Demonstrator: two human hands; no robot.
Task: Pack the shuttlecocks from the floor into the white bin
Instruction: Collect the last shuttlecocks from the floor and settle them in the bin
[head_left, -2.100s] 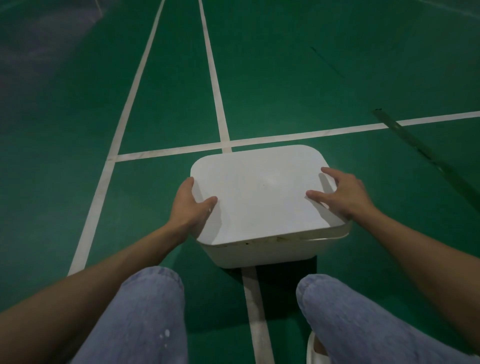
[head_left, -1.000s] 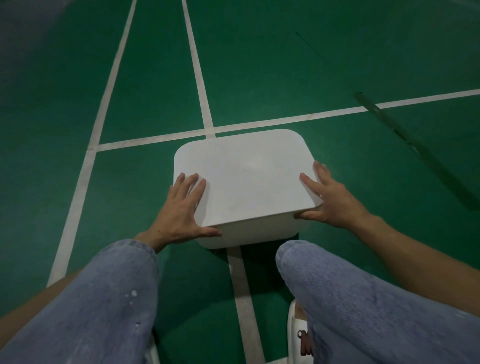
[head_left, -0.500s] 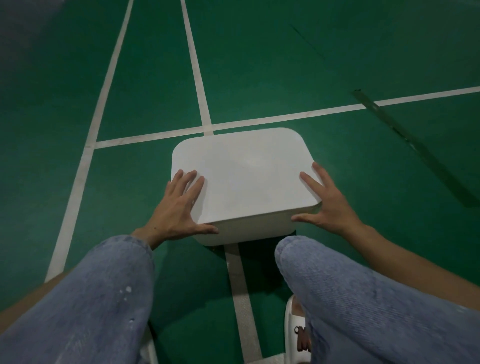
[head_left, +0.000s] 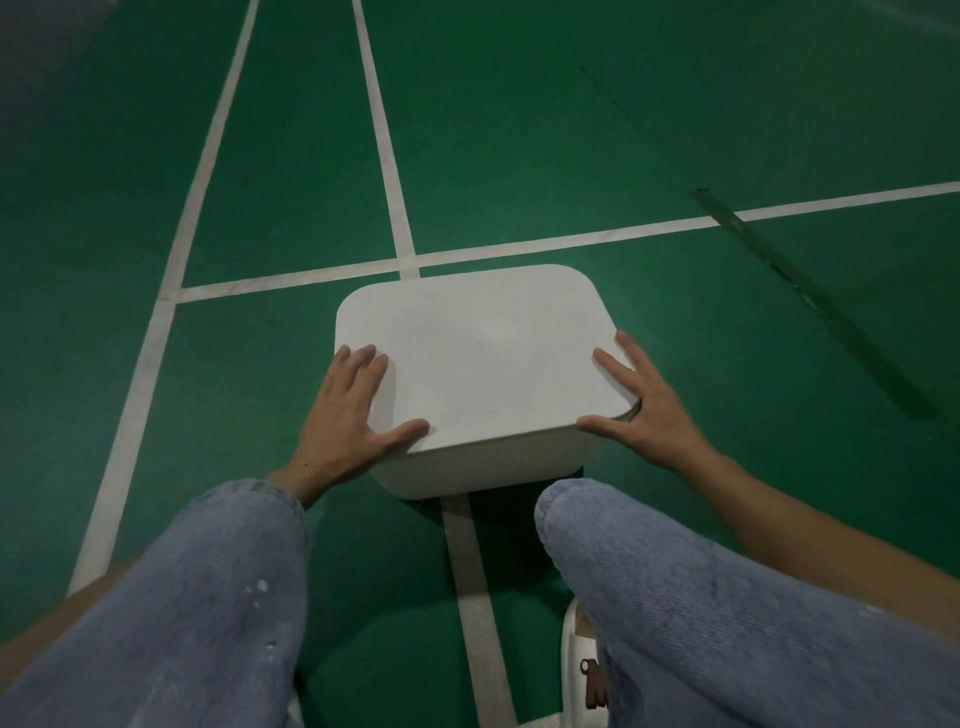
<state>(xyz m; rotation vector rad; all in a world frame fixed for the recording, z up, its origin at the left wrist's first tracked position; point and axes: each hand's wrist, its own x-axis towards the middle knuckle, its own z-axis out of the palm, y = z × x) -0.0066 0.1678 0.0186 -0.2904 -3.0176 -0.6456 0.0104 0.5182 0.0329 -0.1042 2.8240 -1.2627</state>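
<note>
Head camera looks down on the white bin (head_left: 483, 467), which sits on the green floor (head_left: 519, 130) between the two hands with its lid (head_left: 493, 353) on. The left hand (head_left: 348, 415) lies flat on the lid's near-left corner, fingers straight, thumb spread along the near edge. The right hand (head_left: 644, 415), fingers straight and splayed, touches the near-right corner. Neither hand grips anything. Knees in jeans (head_left: 208, 597) sit below both wrists.

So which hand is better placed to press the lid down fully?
Right, probably. The right hand lies flat at the near right corner of the lid, where a thin seam shows above the bin; the left hand lies where none shows.
</note>
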